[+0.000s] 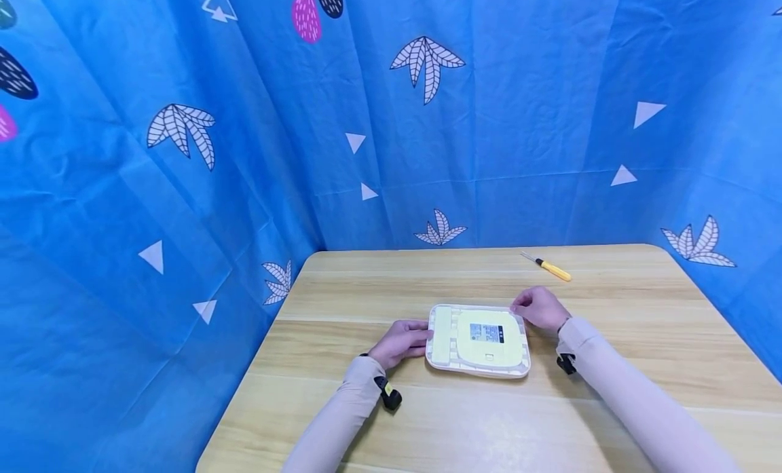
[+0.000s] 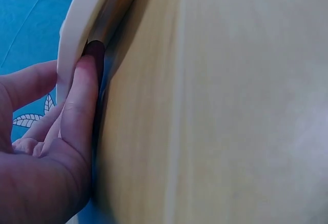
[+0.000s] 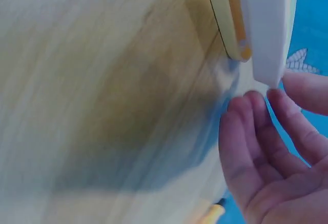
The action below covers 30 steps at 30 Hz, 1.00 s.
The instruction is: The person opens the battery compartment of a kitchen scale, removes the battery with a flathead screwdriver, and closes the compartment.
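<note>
A flat white box (image 1: pixel 478 340) with a pale yellow middle and a small label lies on the wooden table (image 1: pixel 342 290), near the middle and a bit toward the front edge. The left hand (image 1: pixel 400 342) touches the box's left edge; its straight fingers (image 2: pixel 82 101) press against the side there. The right hand (image 1: pixel 540 307) is at the box's back right corner, with loose, spread fingers (image 3: pixel 246 131) just beside that corner. A yellow screwdriver (image 1: pixel 548 267) lies near the back edge of the table, well apart from the box
</note>
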Each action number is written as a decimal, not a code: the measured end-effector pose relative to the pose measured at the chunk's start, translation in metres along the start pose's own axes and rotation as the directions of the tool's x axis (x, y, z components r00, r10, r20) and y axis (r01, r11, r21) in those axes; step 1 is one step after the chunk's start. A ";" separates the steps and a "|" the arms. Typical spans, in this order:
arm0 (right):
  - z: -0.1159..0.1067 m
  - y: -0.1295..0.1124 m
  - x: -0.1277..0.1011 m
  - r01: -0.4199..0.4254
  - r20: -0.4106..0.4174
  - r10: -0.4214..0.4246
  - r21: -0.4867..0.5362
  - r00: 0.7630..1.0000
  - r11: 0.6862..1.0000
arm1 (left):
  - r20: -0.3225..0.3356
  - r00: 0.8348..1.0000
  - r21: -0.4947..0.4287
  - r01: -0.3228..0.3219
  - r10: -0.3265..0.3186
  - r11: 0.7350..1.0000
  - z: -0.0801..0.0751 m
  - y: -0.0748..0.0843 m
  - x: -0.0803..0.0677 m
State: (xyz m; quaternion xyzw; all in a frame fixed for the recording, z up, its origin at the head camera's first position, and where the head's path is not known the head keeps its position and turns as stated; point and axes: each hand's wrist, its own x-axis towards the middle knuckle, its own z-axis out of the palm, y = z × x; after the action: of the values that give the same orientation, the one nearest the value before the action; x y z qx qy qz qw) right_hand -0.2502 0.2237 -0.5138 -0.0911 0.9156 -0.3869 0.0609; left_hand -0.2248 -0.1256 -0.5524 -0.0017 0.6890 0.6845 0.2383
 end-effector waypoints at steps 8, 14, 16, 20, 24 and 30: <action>0.001 -0.033 -0.019 0.122 0.023 -0.120 -0.071 0.992 0.990 | 0.012 1.000 -0.019 0.021 -0.021 1.000 0.000 -0.001 0.001; 0.015 -0.051 -0.039 0.259 0.071 -0.250 -0.180 0.966 0.949 | 0.005 1.000 -0.017 0.020 -0.020 1.000 -0.001 -0.002 0.002; 0.020 -0.055 -0.044 0.322 0.091 -0.309 -0.216 0.947 0.922 | 0.003 1.000 -0.015 0.021 -0.021 1.000 -0.001 -0.002 0.003; 0.029 -0.060 -0.055 0.440 0.126 -0.422 -0.299 0.898 0.847 | 0.001 1.000 -0.017 0.022 -0.022 1.000 -0.001 -0.001 0.002; 0.036 -0.065 -0.064 0.498 0.144 -0.483 -0.395 0.864 0.772 | 0.005 1.000 -0.019 0.020 -0.020 1.000 -0.001 0.000 0.000; 0.042 -0.070 -0.075 0.528 0.150 -0.530 -0.496 0.834 0.689 | 0.010 1.000 -0.013 0.021 -0.021 1.000 -0.001 0.000 -0.001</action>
State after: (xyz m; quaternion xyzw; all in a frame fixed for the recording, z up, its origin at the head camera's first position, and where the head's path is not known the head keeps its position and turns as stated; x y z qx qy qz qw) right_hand -0.1610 0.1629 -0.4896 -0.3627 0.9196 -0.1269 -0.0823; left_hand -0.2242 -0.1266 -0.5522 -0.0073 0.6833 0.6864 0.2488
